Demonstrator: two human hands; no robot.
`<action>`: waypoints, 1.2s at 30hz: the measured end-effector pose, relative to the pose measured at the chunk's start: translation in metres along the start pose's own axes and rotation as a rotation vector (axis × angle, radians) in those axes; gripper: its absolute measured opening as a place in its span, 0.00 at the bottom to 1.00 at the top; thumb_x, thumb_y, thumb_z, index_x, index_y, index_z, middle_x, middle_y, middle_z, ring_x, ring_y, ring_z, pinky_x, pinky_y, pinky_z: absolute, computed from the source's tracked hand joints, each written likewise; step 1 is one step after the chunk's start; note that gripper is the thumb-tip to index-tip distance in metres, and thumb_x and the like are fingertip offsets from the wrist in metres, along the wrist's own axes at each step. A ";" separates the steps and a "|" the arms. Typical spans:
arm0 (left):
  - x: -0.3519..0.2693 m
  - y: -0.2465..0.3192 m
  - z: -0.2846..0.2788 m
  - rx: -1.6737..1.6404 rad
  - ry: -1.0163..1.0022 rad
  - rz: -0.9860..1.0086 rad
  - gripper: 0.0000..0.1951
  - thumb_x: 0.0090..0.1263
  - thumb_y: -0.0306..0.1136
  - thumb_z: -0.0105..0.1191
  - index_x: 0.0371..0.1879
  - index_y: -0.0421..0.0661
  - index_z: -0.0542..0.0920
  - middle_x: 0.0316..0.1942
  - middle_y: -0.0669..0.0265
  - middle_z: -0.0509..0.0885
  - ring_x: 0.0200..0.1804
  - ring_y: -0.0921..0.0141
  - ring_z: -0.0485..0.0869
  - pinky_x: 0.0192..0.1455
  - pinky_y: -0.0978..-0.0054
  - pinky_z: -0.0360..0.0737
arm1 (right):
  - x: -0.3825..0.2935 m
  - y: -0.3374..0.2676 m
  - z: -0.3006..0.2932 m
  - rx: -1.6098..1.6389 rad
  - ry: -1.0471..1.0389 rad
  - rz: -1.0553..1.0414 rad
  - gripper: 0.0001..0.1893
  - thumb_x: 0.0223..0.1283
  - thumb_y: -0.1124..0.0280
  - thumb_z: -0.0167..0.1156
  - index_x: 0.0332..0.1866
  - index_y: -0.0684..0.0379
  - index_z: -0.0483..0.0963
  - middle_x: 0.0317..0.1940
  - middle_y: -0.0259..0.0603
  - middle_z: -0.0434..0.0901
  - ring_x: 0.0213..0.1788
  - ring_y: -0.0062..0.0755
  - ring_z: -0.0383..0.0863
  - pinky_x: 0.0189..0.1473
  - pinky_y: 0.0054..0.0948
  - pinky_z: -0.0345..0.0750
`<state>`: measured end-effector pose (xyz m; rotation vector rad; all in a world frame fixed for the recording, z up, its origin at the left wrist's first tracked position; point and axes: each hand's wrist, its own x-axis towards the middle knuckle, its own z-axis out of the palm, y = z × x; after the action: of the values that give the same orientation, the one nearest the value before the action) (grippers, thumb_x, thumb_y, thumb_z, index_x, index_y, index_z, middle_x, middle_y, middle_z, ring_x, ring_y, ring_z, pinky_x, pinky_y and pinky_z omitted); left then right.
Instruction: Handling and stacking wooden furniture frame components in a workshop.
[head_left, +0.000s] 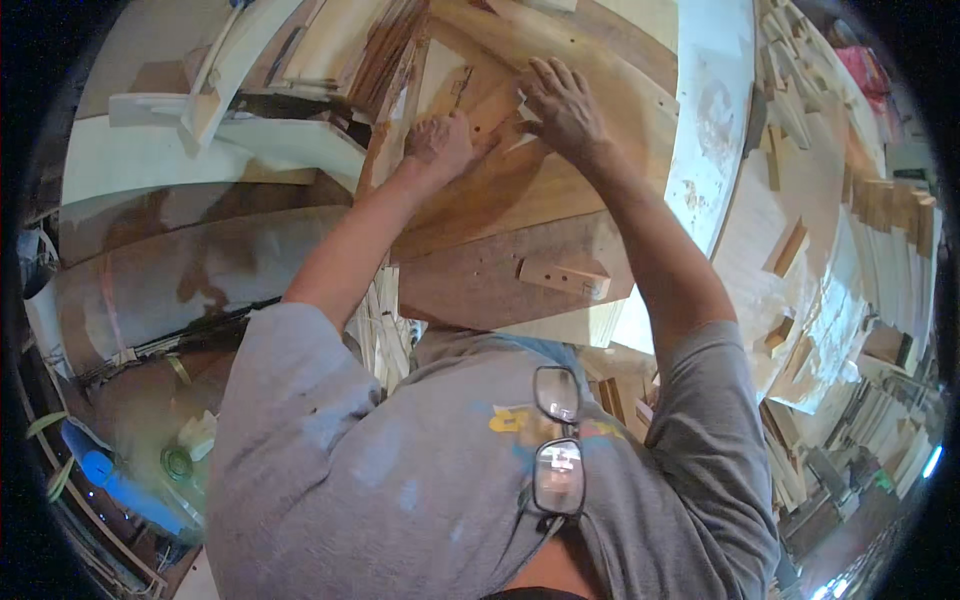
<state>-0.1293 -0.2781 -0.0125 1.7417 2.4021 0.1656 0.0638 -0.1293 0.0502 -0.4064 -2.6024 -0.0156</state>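
My left hand (442, 142) rests on a flat wooden board (465, 210) before me, its fingers partly curled; whether it pinches anything is hidden. Up and to the right, my right hand (561, 105) lies palm down with the fingers apart, by a small pale patch on the wood. Dark pencil-like marks and a small dark hole show on the board near my left hand. Closer to my body, a small wood block with two holes (564, 277) sits on a brown board (450, 289).
Stacked boards (337, 45) and pale panels (225, 161) lie at the left. A white strip of surface (701, 135) runs along the right, with plywood sheets (772, 180) and offcuts beyond. Thin wood strips (386, 322) stand near my waist. Eyeglasses (559, 442) hang from my shirt.
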 end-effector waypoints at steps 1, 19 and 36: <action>-0.004 0.007 -0.014 -0.011 -0.036 -0.038 0.39 0.67 0.67 0.51 0.46 0.33 0.83 0.33 0.45 0.88 0.37 0.48 0.88 0.40 0.53 0.84 | -0.001 -0.002 0.008 0.017 -0.005 0.053 0.25 0.55 0.57 0.68 0.58 0.52 0.74 0.64 0.41 0.73 0.67 0.48 0.70 0.67 0.45 0.65; -0.023 0.050 -0.070 0.106 -0.181 -0.327 0.36 0.65 0.70 0.51 0.51 0.47 0.86 0.37 0.45 0.88 0.39 0.50 0.88 0.42 0.53 0.82 | -0.005 0.009 0.041 -0.031 -0.095 0.166 0.30 0.59 0.51 0.65 0.66 0.50 0.73 0.74 0.36 0.67 0.74 0.46 0.64 0.72 0.51 0.61; -0.028 0.025 -0.059 0.200 -0.064 -0.092 0.35 0.65 0.78 0.42 0.45 0.60 0.88 0.31 0.60 0.90 0.32 0.57 0.88 0.36 0.60 0.80 | 0.037 0.022 0.041 0.165 -0.514 -0.009 0.35 0.60 0.48 0.65 0.68 0.59 0.73 0.82 0.47 0.51 0.83 0.51 0.45 0.74 0.73 0.46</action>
<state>-0.1097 -0.2968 0.0517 1.6817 2.5201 -0.1457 0.0201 -0.0945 0.0307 -0.3768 -3.0770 0.3401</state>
